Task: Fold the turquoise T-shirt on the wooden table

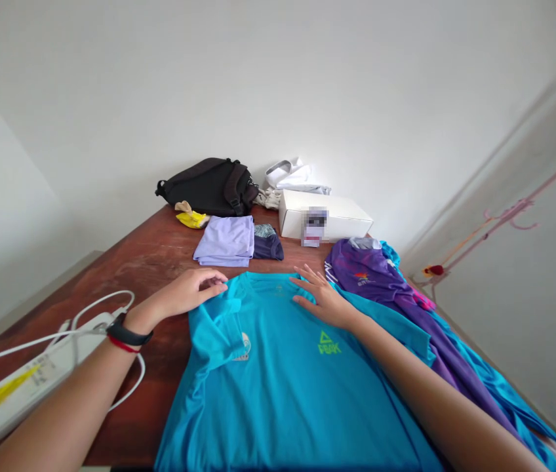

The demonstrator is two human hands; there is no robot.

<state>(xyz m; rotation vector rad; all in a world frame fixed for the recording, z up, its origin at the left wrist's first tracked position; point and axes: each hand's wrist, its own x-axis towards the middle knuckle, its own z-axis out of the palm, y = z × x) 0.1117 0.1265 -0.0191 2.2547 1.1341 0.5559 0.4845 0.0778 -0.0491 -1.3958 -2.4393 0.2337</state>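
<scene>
The left hand (184, 293) is loose, with its fingers a little curled. It sits at the far edge of the blue T-shirt (278, 393), by the neck, and it does not seem to grip anything. The right hand (320, 300) is open, with its fingers spread flat on the shirt just beside the neck.

The shirt lies flat on the tabletop (145, 262), right in front of the person. The sleeve on the left side is folded in over the front, but the right side lies spread out, so this shirt is only part folded.

Past the hands, a folded lilac shirt (223, 240) sits beside a small folded dark blue pile (268, 246). These look done. On the right, a purple shirt (371, 275) and a shiny blue cloth (499, 400) lie loose and are not folded.

At the far end are a white box (324, 213) and a black backpack (206, 187). Near on the left is a white power strip (37, 373) with white cords (101, 305).
</scene>
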